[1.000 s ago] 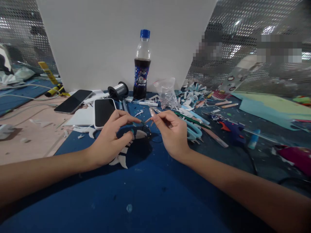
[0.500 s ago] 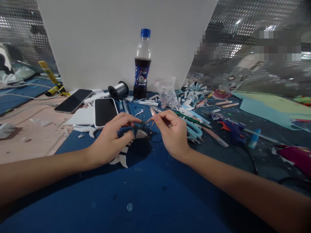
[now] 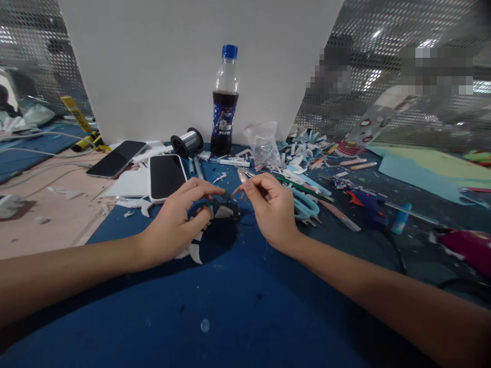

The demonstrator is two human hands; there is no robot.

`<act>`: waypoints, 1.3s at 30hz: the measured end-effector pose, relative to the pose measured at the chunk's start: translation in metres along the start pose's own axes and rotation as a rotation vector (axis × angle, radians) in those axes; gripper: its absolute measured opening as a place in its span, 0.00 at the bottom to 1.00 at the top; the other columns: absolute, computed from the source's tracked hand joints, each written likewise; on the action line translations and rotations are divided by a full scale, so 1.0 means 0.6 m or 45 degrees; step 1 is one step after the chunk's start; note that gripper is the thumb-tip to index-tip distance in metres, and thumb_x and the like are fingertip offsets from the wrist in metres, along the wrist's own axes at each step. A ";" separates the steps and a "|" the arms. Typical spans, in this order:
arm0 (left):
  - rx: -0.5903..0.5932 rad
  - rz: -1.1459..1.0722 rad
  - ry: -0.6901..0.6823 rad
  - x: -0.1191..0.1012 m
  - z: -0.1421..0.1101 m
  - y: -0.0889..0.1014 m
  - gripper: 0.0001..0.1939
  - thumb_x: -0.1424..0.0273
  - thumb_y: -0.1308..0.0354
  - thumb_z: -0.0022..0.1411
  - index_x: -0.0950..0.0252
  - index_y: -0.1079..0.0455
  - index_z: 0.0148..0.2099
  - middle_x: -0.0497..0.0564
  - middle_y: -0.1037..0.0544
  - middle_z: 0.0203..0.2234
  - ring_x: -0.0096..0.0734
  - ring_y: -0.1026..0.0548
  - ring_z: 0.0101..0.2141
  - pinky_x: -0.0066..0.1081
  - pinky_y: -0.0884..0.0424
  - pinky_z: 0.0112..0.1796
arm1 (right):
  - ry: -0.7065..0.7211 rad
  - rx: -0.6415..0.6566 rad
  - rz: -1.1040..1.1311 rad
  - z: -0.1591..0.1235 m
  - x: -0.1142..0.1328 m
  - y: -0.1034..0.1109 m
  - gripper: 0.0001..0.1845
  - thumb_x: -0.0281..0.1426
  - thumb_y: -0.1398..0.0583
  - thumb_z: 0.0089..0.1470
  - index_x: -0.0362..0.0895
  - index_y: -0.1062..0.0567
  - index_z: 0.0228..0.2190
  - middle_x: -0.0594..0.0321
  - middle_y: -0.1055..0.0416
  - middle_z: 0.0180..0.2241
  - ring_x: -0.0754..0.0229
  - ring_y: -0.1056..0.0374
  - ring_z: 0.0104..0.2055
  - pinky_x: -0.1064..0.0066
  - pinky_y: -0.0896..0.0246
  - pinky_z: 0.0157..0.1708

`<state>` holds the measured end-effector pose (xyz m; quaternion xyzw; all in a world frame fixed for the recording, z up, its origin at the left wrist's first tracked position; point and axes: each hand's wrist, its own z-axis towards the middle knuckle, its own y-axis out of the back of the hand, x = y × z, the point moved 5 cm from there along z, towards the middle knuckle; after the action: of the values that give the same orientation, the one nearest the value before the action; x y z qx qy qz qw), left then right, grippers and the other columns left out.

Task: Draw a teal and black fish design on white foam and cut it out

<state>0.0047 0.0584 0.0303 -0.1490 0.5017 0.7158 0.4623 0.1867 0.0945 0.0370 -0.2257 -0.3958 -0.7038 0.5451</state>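
My left hand pinches a small dark piece at its fingertips, just above a black and white craft piece that lies on the blue mat. My right hand is closed in a pinch on a thin pinkish tool whose tip meets the left fingertips. The two hands almost touch at the middle of the view. What the dark piece is I cannot make out.
A Pepsi bottle stands against a white board. Two phones and a wire spool lie to the left. To the right lie light blue scissors, a glue gun, a plastic bag and scraps.
Both hands stay together at the same spot; the fingers shift only slightly. The view has barely moved.
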 end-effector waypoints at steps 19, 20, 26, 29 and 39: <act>0.079 0.104 0.085 0.003 -0.002 -0.006 0.29 0.64 0.52 0.64 0.70 0.36 0.65 0.62 0.30 0.52 0.49 0.27 0.57 0.58 0.28 0.59 | -0.201 0.248 -0.186 0.054 -0.023 0.017 0.03 0.32 0.39 0.55 0.46 0.29 0.32 0.56 0.27 0.37 0.54 0.35 0.39 0.61 0.40 0.37; 0.072 0.104 0.090 0.003 -0.002 -0.005 0.29 0.64 0.51 0.64 0.70 0.36 0.65 0.62 0.30 0.52 0.49 0.28 0.56 0.58 0.28 0.59 | -0.227 0.402 -0.206 0.062 -0.021 0.017 0.06 0.31 0.38 0.53 0.46 0.29 0.34 0.56 0.26 0.39 0.55 0.35 0.38 0.62 0.40 0.37; 0.055 0.104 0.100 0.006 0.000 -0.004 0.29 0.64 0.51 0.62 0.70 0.36 0.63 0.62 0.29 0.51 0.51 0.28 0.57 0.61 0.30 0.60 | -0.361 1.186 -0.323 0.061 -0.006 0.008 0.19 0.34 0.32 0.50 0.44 0.30 0.42 0.51 0.25 0.49 0.56 0.32 0.40 0.64 0.38 0.36; 0.047 0.100 0.092 0.008 0.001 -0.005 0.29 0.65 0.51 0.61 0.70 0.35 0.63 0.62 0.29 0.51 0.50 0.28 0.56 0.61 0.30 0.60 | -0.452 1.197 -0.305 0.057 -0.010 0.006 0.19 0.34 0.33 0.53 0.43 0.32 0.43 0.53 0.25 0.45 0.58 0.32 0.37 0.65 0.39 0.34; 0.030 0.061 0.055 0.008 -0.001 -0.005 0.27 0.66 0.50 0.62 0.71 0.33 0.61 0.62 0.28 0.50 0.50 0.27 0.55 0.62 0.29 0.58 | -0.493 1.128 -0.138 0.067 -0.025 0.019 0.16 0.38 0.32 0.53 0.46 0.29 0.40 0.56 0.24 0.34 0.56 0.32 0.31 0.62 0.38 0.31</act>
<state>0.0047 0.0606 0.0250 -0.1467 0.5235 0.7173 0.4358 0.1971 0.1346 0.0530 -0.0779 -0.7627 -0.4399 0.4676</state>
